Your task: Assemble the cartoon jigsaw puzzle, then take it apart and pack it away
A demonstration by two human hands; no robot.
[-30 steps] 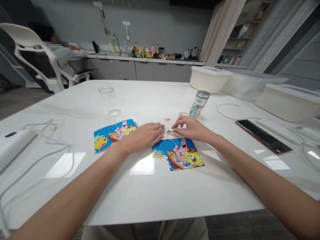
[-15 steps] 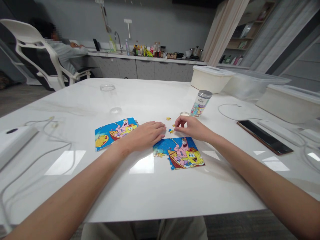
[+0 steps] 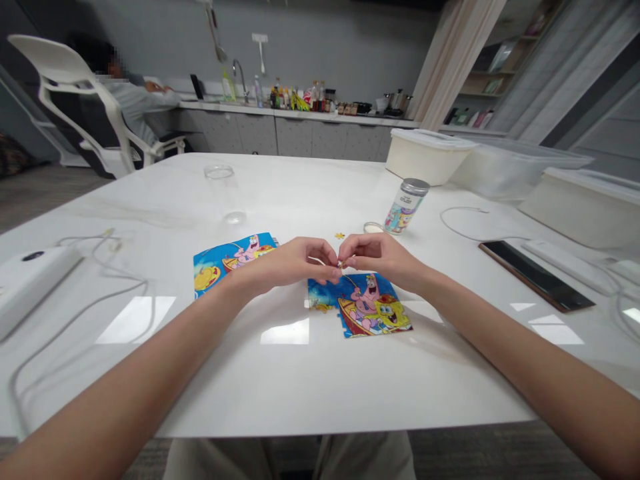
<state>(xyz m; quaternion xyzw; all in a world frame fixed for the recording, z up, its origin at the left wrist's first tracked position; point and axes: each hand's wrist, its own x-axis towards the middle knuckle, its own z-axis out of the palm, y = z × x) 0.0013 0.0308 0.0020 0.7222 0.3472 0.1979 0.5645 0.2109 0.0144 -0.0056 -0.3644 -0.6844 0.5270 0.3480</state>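
The joined puzzle (image 3: 373, 303) lies flat on the white table (image 3: 300, 387), just below my hands, most of its picture assembled: a pink figure and a yellow one in a boat against blue. Its lower left is unfinished, with a stepped, notched edge where pieces are missing. At least one small piece (image 3: 341, 265) is up off the table, pinched between the fingertips of my right hand (image 3: 383, 257) above the puzzle's top edge. My left hand (image 3: 295, 261) curls in to meet it, thumb beneath and fingers bent; I cannot tell whether it grips as well. The view is poor there, so it may be more than one piece. A loose yellow piece (image 3: 340, 235) lies beyond the fingertips, apart from the puzzle.

To my left, a picture sheet (image 3: 207, 270) with the matching scene lies partly hidden by my left forearm. Beyond my right hand I see a small round lid (image 3: 373, 227) beside an upright printed canister (image 3: 406, 203), and well off to the left, a clear jar (image 3: 220, 190). Further right lie a dark phone (image 3: 537, 275) and lidded tubs (image 3: 425, 160). A person (image 3: 135, 103) sits in the chair (image 3: 75, 87) at the far left.
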